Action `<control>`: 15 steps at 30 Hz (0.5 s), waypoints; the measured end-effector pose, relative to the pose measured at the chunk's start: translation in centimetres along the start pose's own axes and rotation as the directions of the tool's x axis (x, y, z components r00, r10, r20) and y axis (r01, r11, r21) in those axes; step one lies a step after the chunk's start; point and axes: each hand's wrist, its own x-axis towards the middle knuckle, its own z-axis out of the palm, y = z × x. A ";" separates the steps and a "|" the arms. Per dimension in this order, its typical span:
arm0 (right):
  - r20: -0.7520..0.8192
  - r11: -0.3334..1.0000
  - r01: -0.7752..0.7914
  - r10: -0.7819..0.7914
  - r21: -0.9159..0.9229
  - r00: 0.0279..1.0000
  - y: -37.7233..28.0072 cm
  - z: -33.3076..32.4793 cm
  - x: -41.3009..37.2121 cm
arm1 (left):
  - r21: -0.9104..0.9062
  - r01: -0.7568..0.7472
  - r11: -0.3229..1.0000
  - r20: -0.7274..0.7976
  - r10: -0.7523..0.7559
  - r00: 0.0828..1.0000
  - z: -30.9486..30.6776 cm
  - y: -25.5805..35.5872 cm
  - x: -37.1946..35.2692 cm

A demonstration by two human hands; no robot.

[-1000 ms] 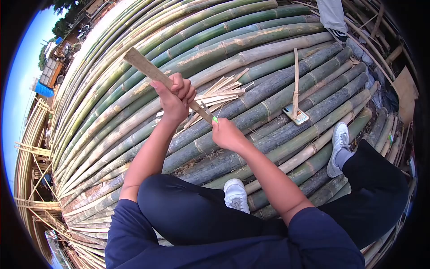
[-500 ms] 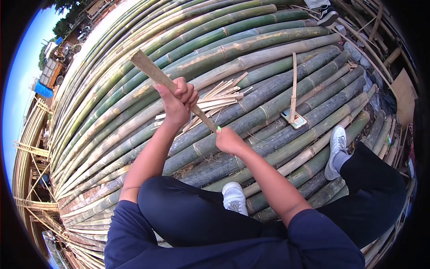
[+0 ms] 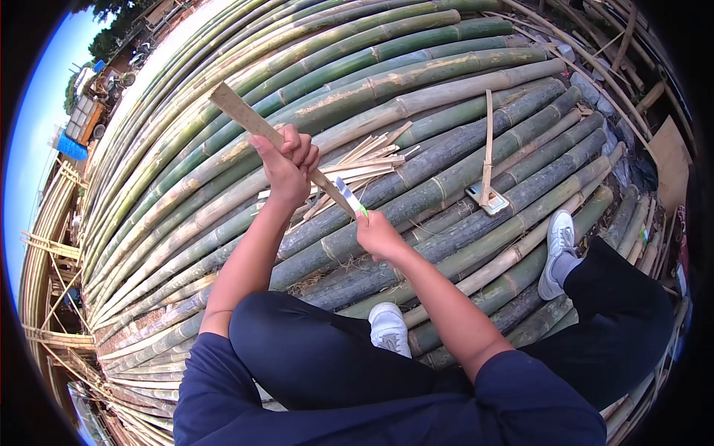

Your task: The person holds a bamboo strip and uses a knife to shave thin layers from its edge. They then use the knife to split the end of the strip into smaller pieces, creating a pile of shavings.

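My left hand (image 3: 286, 167) grips a flat bamboo strip (image 3: 242, 115) that slants from upper left down toward the right. My right hand (image 3: 379, 234) holds a knife (image 3: 349, 197) with a green handle, its blade lying against the lower end of the strip. Both hands hover over a big stack of bamboo poles (image 3: 416, 82). A heap of thin cut bamboo slivers (image 3: 368, 160) lies on the poles just behind my hands.
A phone (image 3: 489, 198) lies on the poles to the right with a long thin strip (image 3: 487, 141) resting over it. My white shoes (image 3: 559, 249) (image 3: 389, 327) rest on the poles. Wooden scraps and a board (image 3: 673, 149) sit at far right.
The knife blade now shows raised against the strip's lower end; my left hand shifted slightly left. A person's shoe at the top edge has left the view.
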 end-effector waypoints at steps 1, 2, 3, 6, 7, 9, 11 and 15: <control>0.007 1.000 -0.009 0.009 -0.016 1.000 0.4 0.3 0.2 | 0.006 0.005 1.000 -0.001 -0.005 1.000 -0.1 0.1 -0.2; 0.009 1.000 -0.012 0.012 -0.007 1.000 0.8 0.5 0.3 | 0.007 0.009 1.000 0.004 -0.009 1.000 -0.1 0.1 -0.2; -0.002 0.995 0.005 -0.005 -0.104 1.000 0.9 0.3 0.3 | 0.005 0.009 1.000 0.013 -0.009 1.000 0.1 0.2 -0.1; -0.012 0.955 0.030 -0.035 -0.296 0.999 0.7 -1.4 0.4 | -0.021 0.006 1.000 0.072 -0.004 0.997 0.1 0.1 -0.4; 0.004 0.926 0.023 -0.023 -0.377 1.000 0.5 -1.5 0.3 | -0.020 0.001 1.000 0.073 0.000 0.997 0.1 0.1 -0.3; -0.036 0.934 0.141 -0.161 -0.329 0.986 -0.8 -1.7 -0.8 | -0.037 0.014 0.999 0.073 -0.011 0.997 0.0 0.0 -0.4; -0.074 0.928 0.243 -0.274 -0.281 0.959 -0.8 -0.8 -1.5 | -0.028 0.022 0.999 0.068 -0.020 0.998 -0.2 0.0 -0.5; -0.148 0.940 0.249 -0.288 -0.234 0.946 1.2 0.4 0.2 | -0.034 0.006 0.999 0.022 -0.005 1.000 -0.5 0.0 0.1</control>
